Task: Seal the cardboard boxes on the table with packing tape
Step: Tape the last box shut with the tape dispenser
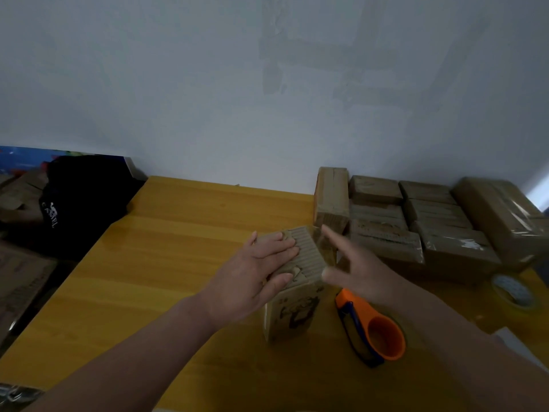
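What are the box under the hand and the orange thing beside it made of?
The box looks like dull brown cardboard: its top shows rows of little ribs. The tape holder looks like plastic, probably hard: it is smooth, bright orange and a bit shiny.

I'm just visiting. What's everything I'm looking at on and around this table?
Cardboard box: one, brown, upright mid-table.
Tape dispenser: one, orange and blue, lying right of that box.
Taped boxes: several, brown, stacked at the table's far right.
Tape roll: one, pale, table's right edge.
Cap: one, black, left of the table.
Table: one, yellow.
Hands: two; left hand flat on the box's top, right hand open beside it.
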